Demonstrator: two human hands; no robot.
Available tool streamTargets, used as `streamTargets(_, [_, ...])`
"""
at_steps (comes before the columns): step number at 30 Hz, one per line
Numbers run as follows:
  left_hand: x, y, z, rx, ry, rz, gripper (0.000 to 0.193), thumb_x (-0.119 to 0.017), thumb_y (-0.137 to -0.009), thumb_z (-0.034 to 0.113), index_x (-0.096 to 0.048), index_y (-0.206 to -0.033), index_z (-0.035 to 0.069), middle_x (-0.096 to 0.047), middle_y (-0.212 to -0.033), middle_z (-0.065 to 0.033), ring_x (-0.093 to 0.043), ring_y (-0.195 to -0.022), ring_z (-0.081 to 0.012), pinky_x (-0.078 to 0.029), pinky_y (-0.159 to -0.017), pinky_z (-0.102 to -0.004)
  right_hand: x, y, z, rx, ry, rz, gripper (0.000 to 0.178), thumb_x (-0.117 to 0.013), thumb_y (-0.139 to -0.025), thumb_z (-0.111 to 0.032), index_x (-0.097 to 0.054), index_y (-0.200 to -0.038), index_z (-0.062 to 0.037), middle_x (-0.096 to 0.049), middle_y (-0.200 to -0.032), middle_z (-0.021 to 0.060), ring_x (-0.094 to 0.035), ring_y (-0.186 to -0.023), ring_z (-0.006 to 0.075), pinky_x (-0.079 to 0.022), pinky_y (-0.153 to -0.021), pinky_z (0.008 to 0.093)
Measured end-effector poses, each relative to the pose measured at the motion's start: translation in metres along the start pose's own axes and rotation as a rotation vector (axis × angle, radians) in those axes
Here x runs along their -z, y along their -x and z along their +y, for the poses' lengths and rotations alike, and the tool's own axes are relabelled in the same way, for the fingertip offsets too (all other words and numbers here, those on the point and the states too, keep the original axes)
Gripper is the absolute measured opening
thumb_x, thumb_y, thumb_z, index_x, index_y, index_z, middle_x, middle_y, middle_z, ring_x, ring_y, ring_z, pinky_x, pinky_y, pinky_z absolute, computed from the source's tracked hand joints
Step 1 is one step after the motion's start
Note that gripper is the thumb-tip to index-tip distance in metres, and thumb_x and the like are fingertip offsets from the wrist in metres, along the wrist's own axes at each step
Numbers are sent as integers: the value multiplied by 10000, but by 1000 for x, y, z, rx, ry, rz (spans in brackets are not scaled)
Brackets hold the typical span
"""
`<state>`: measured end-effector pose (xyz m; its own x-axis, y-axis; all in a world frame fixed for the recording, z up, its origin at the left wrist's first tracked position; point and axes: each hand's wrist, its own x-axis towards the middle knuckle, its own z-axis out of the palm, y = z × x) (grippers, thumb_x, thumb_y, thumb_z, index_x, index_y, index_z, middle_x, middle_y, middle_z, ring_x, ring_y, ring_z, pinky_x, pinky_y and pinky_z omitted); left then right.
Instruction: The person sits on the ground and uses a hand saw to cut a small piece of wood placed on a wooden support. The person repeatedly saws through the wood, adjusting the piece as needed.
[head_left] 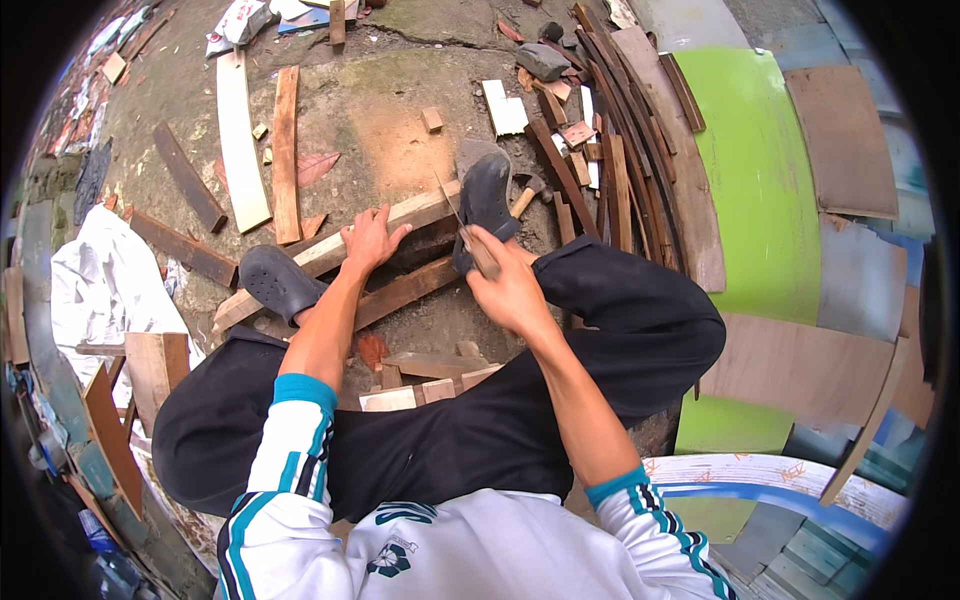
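Note:
A long pale wooden beam [325, 257] lies slantwise in front of me, its right end by my right shoe [488, 195]. On the beam's top, my left hand [370, 240] grips it, fingers over the far side and thumb spread toward the right. My right hand [508, 290] is closed round the handle of a handsaw [482, 254]. The thin blade points away from me and crosses the beam near its right end; whether it has cut in cannot be made out. Beyond the beam, orange-brown sawdust [400, 145] covers the ground around a small wood block [431, 119].
A hammer [524, 198] lies right of my right shoe. Dark curved strips [640, 130] and a green board [765, 180] are stacked to the right. Several planks [285, 150] lie ahead on the left, near my left shoe [280, 280]. A darker beam [410, 290] lies nearer me.

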<state>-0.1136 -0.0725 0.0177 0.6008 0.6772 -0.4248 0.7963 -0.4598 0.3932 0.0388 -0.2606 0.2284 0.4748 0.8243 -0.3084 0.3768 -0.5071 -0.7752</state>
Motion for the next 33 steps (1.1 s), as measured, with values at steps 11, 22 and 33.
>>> streamTargets(11, [4, -7, 19, -47, 9, 51, 782, -571, -963, 645, -465, -1534, 121, -532, -1478, -199, -470, -1392, -363, -342, -1069, -649, -14, -63, -8, -321, -9, -118, 616, -619, -875, -184, -525, -1459, -10, -667, -1229, 333, -655, -1174, 445, -520, -987, 416])
streamTargets(22, [0, -8, 21, -33, -6, 58, 753, -573, -964, 644, -492, -1515, 136, -548, -1458, -192, -476, -1384, -356, -345, -1064, -638, -3, -40, -9, -46, 140, 34, 642, -631, -881, -220, -503, -1479, -25, -703, -1105, 331, -688, -1086, 447, -517, -948, 485])
streamTargets(33, [-3, 1, 2, 5, -14, 55, 779, -575, -965, 636, -471, -1534, 114, -531, -1468, -186, -456, -1389, -343, -315, -1072, -636, 15, 43, -40, -102, -30, -54, 658, -633, -863, -98, -489, -1505, -62, -644, -1305, 311, -610, -1253, 440, -483, -1045, 455])
